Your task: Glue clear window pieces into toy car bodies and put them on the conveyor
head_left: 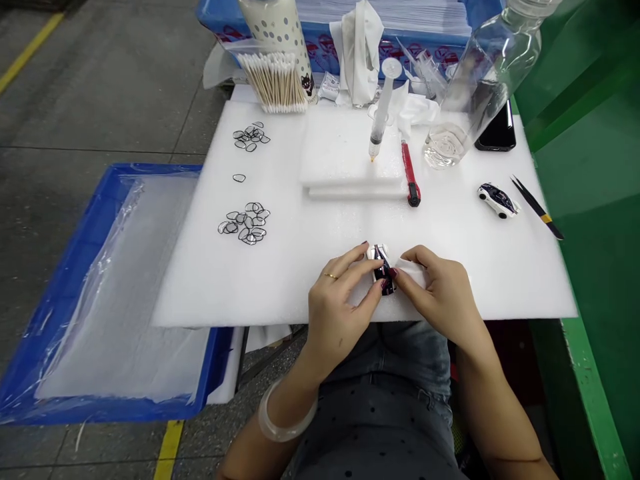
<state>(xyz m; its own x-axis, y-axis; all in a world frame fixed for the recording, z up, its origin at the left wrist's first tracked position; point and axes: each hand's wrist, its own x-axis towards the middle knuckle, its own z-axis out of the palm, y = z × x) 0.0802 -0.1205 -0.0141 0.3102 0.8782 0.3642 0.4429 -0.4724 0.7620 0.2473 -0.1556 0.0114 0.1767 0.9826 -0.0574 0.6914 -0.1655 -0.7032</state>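
Near the front edge of the white foam board (280, 287), a small black-and-white toy car (381, 267) is gripped by my left hand (340, 300), its fingers along the car's left side and top. My right hand (443, 290) pinches a piece of white tissue (414, 270), its thumb pressed against the car's right side. Part of the car is hidden under my fingers. A second toy car (499, 200) stands to the right, beside black tweezers (537, 208) with a yellow band. On the left lie two clusters of thin black-edged rings (247, 223) and one single ring (239, 178).
A syringe (383, 110) stands tip down at a foam block (350, 153), with a red utility knife (410, 173) alongside. Behind are cotton swabs (275, 83), a glass bottle (480, 80) and a phone (497, 130). A blue tray (60, 267) sits lower left; a green wall (590, 167) borders the right.
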